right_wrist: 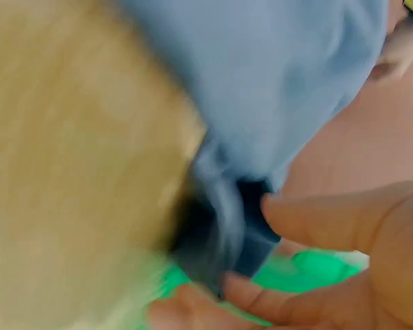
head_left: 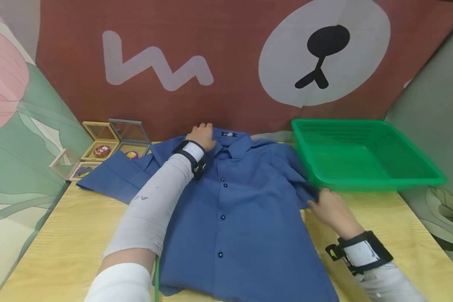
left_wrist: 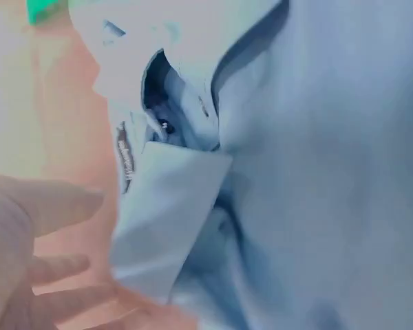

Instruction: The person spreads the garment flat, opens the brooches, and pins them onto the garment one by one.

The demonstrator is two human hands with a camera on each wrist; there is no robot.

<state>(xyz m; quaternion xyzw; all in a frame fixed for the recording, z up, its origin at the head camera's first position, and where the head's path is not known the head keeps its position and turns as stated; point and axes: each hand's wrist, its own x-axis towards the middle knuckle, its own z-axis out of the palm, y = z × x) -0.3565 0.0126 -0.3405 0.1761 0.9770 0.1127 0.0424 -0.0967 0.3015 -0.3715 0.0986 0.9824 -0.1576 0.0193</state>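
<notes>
A blue button-up shirt [head_left: 245, 209] lies spread front up on the table, its collar [head_left: 239, 144] at the far side. My left hand [head_left: 203, 136] is at the left of the collar; in the left wrist view its fingers [left_wrist: 58, 206] are extended and apart, beside the collar flap [left_wrist: 168, 213]. With my right hand [head_left: 334, 212] I pinch the end of the short sleeve [head_left: 305, 195] on the right. The right wrist view shows the thumb and fingers [right_wrist: 316, 220] on either side of the dark sleeve opening [right_wrist: 258, 213], slightly blurred.
A green plastic basket [head_left: 362, 184] stands at the back right, close beside the right sleeve. Small open framed boxes [head_left: 130, 132] holding round items sit at the back left, by the other sleeve. A brown printed cloth [head_left: 234, 100] hangs behind the wooden table [head_left: 79, 235].
</notes>
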